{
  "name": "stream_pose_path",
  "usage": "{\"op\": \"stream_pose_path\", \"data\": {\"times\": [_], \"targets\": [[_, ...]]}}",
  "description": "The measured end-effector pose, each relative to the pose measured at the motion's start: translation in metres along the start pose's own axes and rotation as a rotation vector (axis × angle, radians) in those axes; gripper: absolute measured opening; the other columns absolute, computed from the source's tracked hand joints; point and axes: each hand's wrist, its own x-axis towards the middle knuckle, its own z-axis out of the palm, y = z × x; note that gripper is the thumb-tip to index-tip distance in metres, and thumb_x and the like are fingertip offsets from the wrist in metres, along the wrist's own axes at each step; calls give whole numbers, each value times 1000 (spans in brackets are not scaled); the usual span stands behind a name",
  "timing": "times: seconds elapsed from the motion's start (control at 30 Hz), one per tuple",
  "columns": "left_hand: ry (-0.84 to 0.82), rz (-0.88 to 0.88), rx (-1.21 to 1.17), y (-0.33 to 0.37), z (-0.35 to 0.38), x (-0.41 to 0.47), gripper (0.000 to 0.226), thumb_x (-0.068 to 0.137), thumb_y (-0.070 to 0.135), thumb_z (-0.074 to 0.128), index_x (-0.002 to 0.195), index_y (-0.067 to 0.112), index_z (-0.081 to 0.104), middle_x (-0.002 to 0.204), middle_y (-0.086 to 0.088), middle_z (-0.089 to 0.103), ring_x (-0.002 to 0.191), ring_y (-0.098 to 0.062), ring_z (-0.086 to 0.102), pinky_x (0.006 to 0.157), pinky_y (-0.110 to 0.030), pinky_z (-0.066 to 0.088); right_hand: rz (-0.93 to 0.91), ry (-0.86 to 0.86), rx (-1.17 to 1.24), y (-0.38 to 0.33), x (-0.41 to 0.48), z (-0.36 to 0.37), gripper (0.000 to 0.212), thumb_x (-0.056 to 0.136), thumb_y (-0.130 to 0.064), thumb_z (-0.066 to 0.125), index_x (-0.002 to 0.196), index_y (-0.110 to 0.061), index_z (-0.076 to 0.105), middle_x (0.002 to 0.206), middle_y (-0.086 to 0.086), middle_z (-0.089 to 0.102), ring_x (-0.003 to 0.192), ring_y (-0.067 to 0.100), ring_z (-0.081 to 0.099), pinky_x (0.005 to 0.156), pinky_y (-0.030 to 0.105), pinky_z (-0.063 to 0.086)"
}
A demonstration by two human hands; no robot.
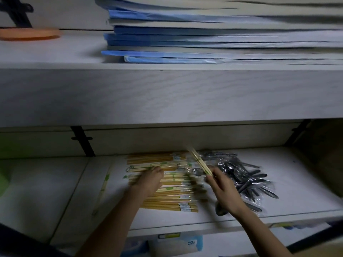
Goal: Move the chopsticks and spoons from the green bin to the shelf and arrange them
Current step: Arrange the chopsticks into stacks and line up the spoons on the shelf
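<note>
Left hand [150, 179] lies flat, fingers spread, on the wrapped yellow chopsticks [167, 182] mid-shelf [297, 201]. Right hand [225, 190] pinches one chopstick pair [199, 162], tilted up. Plastic-wrapped dark spoons [246, 175] are piled toward the shelf's right side, blue folders [204, 41] stacked above.

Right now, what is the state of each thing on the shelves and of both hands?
Chopstick rows: lying flat, side by side, on the lower shelf.
Left hand: pressed flat on the rows.
Right hand: holding a chopstick pair, tilted.
Wrapped spoons: loose heap on the right.
Single wrapped chopsticks: lying apart, on the left.
Blue folders: stacked on the upper shelf.
</note>
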Motion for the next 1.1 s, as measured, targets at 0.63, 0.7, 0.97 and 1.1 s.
{"op": "stream_pose_path", "data": {"times": [0.63,0.7,0.97,1.1], "targets": [[-42,22,-187,-3,8,-28,36,95,27,46,129,17,43,136,-1,46,114,-17,51,92,-30,45,95,-21,55,1,-17,-4,12,95,-15,47,91,-24,55,67,-2,55,51,2,48,47,14,37],[-42,24,-174,-1,8,-27,32,95,26,46,126,16,45,135,0,46,113,-16,51,91,-29,45,101,-25,55,0,-18,-4,11,95,-14,46,94,-17,56,65,-3,54,46,3,46,42,15,37],[-128,20,-48,3,3,-27,35,91,33,45,119,12,47,128,-7,48,109,-21,49,88,-33,42,135,-29,67,-2,-22,-6,13,96,-16,45,100,-12,57,71,5,57,43,3,45,38,18,39],[-67,11,-42,9,0,-33,33,93,29,38,120,10,44,120,-9,52,104,-21,50,83,-32,41,140,-34,85,-4,-21,-5,12,95,-17,45,95,-17,57,69,-1,56,49,4,47,45,21,40]]}}
